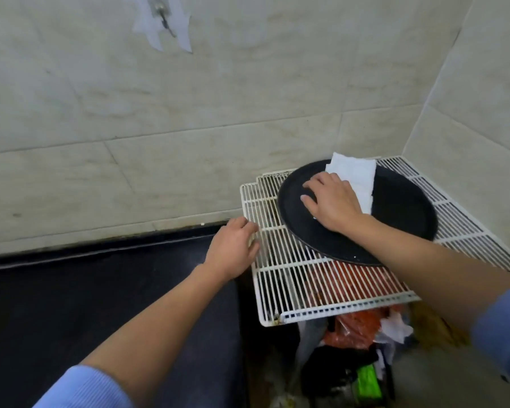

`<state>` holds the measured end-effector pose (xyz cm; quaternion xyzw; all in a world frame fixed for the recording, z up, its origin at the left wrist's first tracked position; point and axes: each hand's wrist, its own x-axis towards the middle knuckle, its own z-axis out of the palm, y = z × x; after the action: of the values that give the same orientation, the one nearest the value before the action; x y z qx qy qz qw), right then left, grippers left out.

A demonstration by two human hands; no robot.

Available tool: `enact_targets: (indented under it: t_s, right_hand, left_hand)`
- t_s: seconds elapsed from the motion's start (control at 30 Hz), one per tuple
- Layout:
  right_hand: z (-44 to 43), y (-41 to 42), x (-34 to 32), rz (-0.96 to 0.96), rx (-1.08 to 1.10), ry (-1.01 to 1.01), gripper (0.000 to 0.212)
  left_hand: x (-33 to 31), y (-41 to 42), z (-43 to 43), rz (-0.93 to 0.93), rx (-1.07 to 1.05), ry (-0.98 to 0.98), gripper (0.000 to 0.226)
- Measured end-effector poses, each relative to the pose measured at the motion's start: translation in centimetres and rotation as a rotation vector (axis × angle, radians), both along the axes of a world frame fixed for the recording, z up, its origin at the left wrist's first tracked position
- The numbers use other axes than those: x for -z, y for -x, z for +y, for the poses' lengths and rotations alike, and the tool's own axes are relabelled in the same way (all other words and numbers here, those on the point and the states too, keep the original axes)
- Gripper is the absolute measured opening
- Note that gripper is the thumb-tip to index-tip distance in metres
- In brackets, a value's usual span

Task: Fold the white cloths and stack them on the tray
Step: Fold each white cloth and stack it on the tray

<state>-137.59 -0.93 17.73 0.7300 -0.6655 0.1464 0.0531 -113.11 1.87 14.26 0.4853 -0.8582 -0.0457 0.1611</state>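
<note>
The right hand [333, 201] lies flat, fingers spread, on the folded cloth [354, 178] on the tray [401, 201], right of centre. The left hand [233, 251], loosely open and holding nothing, touches the rack [292, 278]. No writing is readable.

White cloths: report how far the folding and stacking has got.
Done: one folded white cloth lies on the black tray, which sits on the white wire rack. In hand: the right hand rests flat on that cloth, pressing or placing it; the left hand touches the rack's edge, holding nothing. Left: no other cloths are in view, so I cannot tell how many remain.
</note>
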Motion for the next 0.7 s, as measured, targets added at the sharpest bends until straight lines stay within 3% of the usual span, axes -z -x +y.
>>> enact_targets:
  t_s: [0.2,0.47,0.7]
  right_hand:
    - [2.9,-16.5,-0.7,-0.048,-0.31,-0.039,0.032]
    - [13.0,-44.0,2.6,0.024,-0.724,-0.196,0.029]
    - [21.1,-63.2,3.2,0.101,-1.055,-0.247,0.026]
  left_hand:
    - [0.6,-16.7,7.5,-0.101,-0.308,-0.131,0.026]
    - [0.6,-42.0,24.8,-0.179,-0.735,-0.206,0.015]
    - [0.7,-55.9,38.9,-0.155,-1.089,-0.233,0.023]
